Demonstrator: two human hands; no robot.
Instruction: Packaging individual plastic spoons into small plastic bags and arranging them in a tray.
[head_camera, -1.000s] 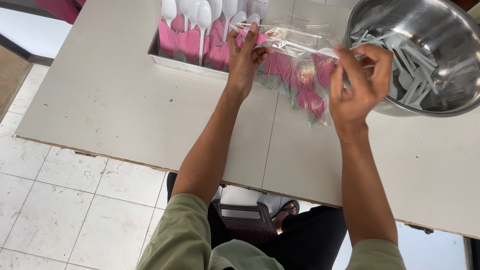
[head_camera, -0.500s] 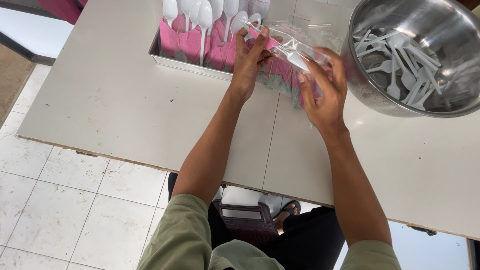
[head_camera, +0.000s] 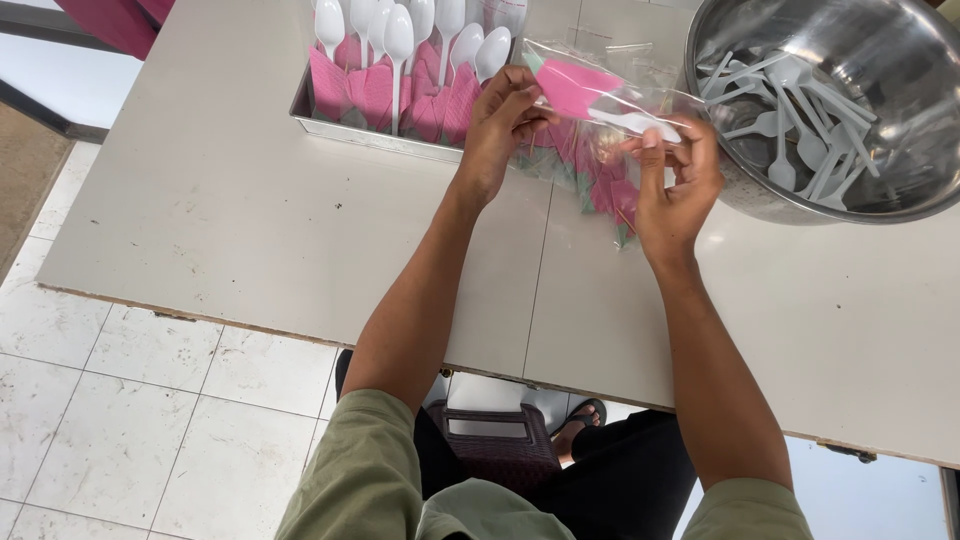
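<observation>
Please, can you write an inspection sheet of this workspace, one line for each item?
Surface: pale table, scuffed, with a seam down the middle.
Job's things: clear sleeve holding a pink napkin and a white spoon, held between both hands.
Clutter: metal tray of packed spoons; steel bowl of loose white spoons; pile of pink napkins under the hands.
Grippers: left hand and right hand both pinch the sleeve.
Cables: nothing seen.
Surroundings: white tiled floor; dark stool.
</observation>
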